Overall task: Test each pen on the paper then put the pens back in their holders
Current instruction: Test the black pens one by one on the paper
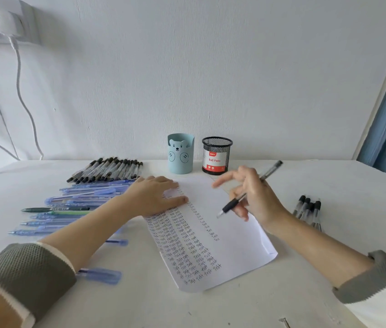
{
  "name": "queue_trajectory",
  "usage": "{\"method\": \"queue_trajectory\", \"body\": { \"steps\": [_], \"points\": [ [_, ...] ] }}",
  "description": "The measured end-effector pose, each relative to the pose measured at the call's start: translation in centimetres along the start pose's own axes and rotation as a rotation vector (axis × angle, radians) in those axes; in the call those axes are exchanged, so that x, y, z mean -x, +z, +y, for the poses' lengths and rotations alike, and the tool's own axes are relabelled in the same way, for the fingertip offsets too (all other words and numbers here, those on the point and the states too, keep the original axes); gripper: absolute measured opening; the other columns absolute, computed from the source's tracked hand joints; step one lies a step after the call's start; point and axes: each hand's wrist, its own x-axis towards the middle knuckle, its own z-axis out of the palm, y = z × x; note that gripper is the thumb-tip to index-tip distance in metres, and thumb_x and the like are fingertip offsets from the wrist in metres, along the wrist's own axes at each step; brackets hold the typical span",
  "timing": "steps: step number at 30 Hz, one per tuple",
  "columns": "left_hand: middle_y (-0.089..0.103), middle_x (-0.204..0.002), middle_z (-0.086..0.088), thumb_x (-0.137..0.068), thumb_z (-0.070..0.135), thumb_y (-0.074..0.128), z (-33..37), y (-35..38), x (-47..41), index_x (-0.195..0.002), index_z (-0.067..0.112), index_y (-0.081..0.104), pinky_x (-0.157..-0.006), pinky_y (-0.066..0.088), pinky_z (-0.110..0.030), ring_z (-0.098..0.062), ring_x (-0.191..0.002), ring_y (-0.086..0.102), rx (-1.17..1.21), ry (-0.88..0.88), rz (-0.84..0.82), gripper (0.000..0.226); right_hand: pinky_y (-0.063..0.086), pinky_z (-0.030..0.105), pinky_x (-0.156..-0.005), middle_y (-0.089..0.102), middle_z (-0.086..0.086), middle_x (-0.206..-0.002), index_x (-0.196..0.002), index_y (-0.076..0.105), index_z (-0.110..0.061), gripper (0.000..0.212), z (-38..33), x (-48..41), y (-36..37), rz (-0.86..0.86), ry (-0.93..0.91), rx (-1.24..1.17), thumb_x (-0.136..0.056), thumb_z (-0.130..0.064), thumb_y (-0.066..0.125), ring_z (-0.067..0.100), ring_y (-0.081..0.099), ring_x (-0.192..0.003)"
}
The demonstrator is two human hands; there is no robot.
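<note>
Sleeves of grey-green and white knit fill the bottom corners, the left sleeve (pixel 21 275) and the right sleeve (pixel 371 278), both pushed up off bare forearms. A white desk (pixel 352 185) runs back to a white wall. In its middle lies the paper (pixel 234 245), turned at an angle. Its left half is filled with columns of the handwritten word "Test"; its right half is mostly bare.

Left of the paper a spread of blue pens (pixel 80 197) lies side by side, partly under the left forearm, with one green pen (pixel 54 209) among them. Behind those, a tight row of black pens (pixel 109 170) lies near the wall.

The left grip (pixel 156 195) is released, fingers straight and palm flat on the paper's upper left corner. The right grip (pixel 255 195) hovers over the paper's upper right part, grasping a black pen (pixel 233 204) between thumb and fingers. The pen's tip slants down toward the sheet, and blur hides whether it touches.

At the back stand a pale blue bear holder (pixel 180 153) and, just beside it on the right, a black mesh holder (pixel 216 155) with a red-and-white label. Four more black pens (pixel 307 209) lie together right of the paper. One capped blue pen (pixel 102 275) pokes out beside the left sleeve.
</note>
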Motion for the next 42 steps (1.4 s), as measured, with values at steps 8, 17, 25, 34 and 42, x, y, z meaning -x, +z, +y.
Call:
{"method": "queue_trajectory", "body": {
  "steps": [8,17,25,34,42],
  "points": [
    [0.035,-0.152,0.02,-0.046,0.103,0.005,-1.7,0.2,-0.4,-0.143,0.042,0.04,-0.117,0.019,-0.04,-0.011,-0.141,0.03,0.043,-0.038,0.004,0.12,0.049,0.023,-0.058,0.074,0.002,-0.081,-0.087,0.07,-0.012,0.023,0.4,1.0,1.3,-0.249,0.18,0.103,-0.09,-0.034,0.068,0.011,0.06,-0.067],
    [0.033,-0.152,0.02,-0.037,0.104,-0.003,-1.8,0.4,-0.3,-0.144,0.042,0.038,-0.117,0.016,-0.041,-0.011,-0.142,0.027,0.071,-0.047,0.02,0.131,0.037,0.022,-0.048,0.053,0.008,-0.051,-0.045,0.043,-0.018,0.045,2.5,0.8,3.0,-0.045,0.121,0.255,-0.083,-0.016,0.068,0.015,0.046,-0.042],
    [0.033,-0.153,0.019,-0.042,0.103,-0.003,-1.9,0.5,-0.3,-0.145,0.041,0.038,-0.116,0.017,-0.041,-0.011,-0.142,0.027,0.057,-0.033,0.03,0.127,0.043,0.023,-0.052,0.052,0.004,-0.045,-0.046,0.044,-0.018,0.044,2.9,0.8,3.2,-0.053,0.109,0.247,-0.082,-0.017,0.069,0.013,0.05,-0.043],
    [0.033,-0.153,0.019,-0.044,0.102,-0.001,-2.0,0.7,-0.4,-0.145,0.041,0.037,-0.116,0.017,-0.042,-0.012,-0.142,0.027,0.059,-0.036,0.034,0.124,0.04,0.019,-0.049,0.049,0.0,-0.041,-0.045,0.043,-0.018,0.045,2.7,0.9,3.2,-0.052,0.102,0.29,-0.082,-0.015,0.068,0.012,0.048,-0.042],
    [0.032,-0.154,0.018,-0.084,0.078,0.032,-1.7,0.5,-0.3,-0.146,0.039,0.037,-0.118,0.016,-0.042,-0.012,-0.143,0.025,0.035,-0.053,0.01,0.074,0.036,0.017,-0.044,0.044,0.0,-0.041,-0.043,0.037,-0.019,0.05,2.3,1.0,3.2,-0.047,0.084,0.298,-0.082,-0.008,0.067,0.012,0.045,-0.04]
  ]
}}
